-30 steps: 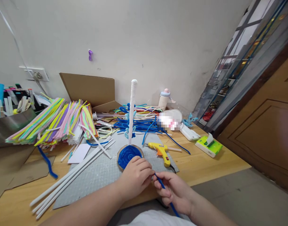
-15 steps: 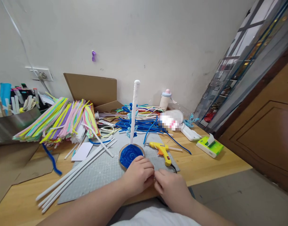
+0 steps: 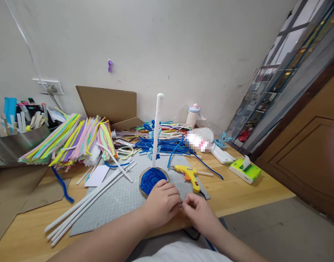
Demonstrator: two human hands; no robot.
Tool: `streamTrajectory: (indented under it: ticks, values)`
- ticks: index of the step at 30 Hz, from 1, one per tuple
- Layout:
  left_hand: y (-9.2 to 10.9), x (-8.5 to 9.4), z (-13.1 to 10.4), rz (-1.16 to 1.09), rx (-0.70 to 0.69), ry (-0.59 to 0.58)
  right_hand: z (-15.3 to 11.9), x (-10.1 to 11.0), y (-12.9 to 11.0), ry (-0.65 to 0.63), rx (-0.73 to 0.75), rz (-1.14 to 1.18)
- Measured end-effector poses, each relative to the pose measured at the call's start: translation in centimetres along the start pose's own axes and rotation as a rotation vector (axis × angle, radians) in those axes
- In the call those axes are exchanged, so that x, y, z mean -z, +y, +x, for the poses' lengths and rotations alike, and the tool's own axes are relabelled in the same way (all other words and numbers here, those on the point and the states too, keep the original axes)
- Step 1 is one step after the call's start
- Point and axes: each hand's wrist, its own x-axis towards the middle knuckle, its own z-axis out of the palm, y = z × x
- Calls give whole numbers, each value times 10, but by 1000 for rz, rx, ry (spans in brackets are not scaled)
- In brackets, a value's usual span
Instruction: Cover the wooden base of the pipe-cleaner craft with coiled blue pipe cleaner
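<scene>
My left hand (image 3: 163,202) is closed in a pinch at the near edge of the mat, beside a round base (image 3: 150,181) with a blue coiled top. Close to its right, my right hand (image 3: 198,211) pinches too. A tiny greyish bit shows between the fingertips of both hands; its kind I cannot make out. From the base rises an upright white-wrapped stick (image 3: 157,127). Blue looped shapes (image 3: 149,152) appear just behind the stick. A yellow glue gun (image 3: 190,175) lies on its side beyond my right hand.
White rods (image 3: 90,203) lie across the grey cutting mat (image 3: 107,209) at left. Behind are bundles of pastel pipe cleaners (image 3: 74,140) and blue pipe cleaners (image 3: 164,145). A green tissue pack (image 3: 245,170) sits at right, a bottle (image 3: 193,115) by the wall.
My right hand has drawn slightly away from my left, its fingers now more raised and curled. My left hand has barely moved, and the view has shifted a little.
</scene>
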Motion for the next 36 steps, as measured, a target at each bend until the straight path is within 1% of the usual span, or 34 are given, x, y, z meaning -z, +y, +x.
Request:
streamTrajectory:
  ticks: [1,2,3,4,5,6,8,9,10,11,12,13,14,15,17,18,19,20,21,22,25,26,27,28,30,32,34,36]
  values:
    - [0,0,0,7,-11,-11,-3,-1,2,51,130,-118]
    - [0,0,-1,13,-22,-21,-5,-1,3,84,224,-212]
    - [0,0,-1,17,-27,-26,-7,-1,4,101,271,-282]
    - [0,0,-2,19,-28,-25,-8,-1,3,101,272,-327]
    - [-1,-1,-2,18,-22,-18,-9,-1,2,75,214,-309]
    - [-1,-1,-2,15,-12,-8,-8,-1,0,19,97,-210]
    - [-1,-1,-3,13,0,3,-6,1,-5,-134,-199,114]
    - [-1,-1,-3,16,0,4,-4,2,-7,-200,-326,284]
    - [-1,-1,-3,22,-2,2,-2,3,-8,-252,-421,420]
    - [-1,-1,-3,29,-5,-1,0,4,-9,-277,-478,501]
    - [-1,-1,-2,35,-7,-4,1,4,-8,-274,-490,513]
    - [-1,-1,-2,39,-10,-5,1,4,-6,-238,-444,455]
    - [0,-1,-2,40,-12,-5,1,3,-4,-180,-344,335]
    - [0,-1,-2,40,-15,-6,1,2,-1,-101,-200,170]
    - [0,-1,-2,42,-23,-10,-1,-1,5,76,139,-178]
    - [0,0,-2,45,-26,-10,-2,-2,7,139,273,-304]
    - [-1,0,-2,47,-24,-8,-3,-3,9,167,344,-369]
    - [-1,0,-2,48,-19,-3,-3,-3,9,158,340,-365]
    - [-1,1,-3,44,-11,5,-3,-3,8,116,272,-291]
    - [-2,1,-3,38,-1,17,-3,-2,6,41,149,-158]
    - [-2,1,-4,20,8,38,0,2,-3,-201,-342,407]
    - [-2,0,-4,19,5,41,1,3,-6,-248,-477,582]
    - [-2,0,-4,21,4,43,2,4,-8,-272,-580,724]
    - [-2,0,-4,24,4,43,2,5,-11,-277,-653,827]
    - [-1,0,-4,30,9,40,2,4,-14,-250,-711,931]
    - [-1,1,-4,32,17,34,1,1,-16,-198,-708,924]
    - [-1,2,-4,27,22,31,0,-3,-16,-136,-644,854]
    - [-1,3,-4,17,21,30,-1,-6,-13,-94,-514,734]
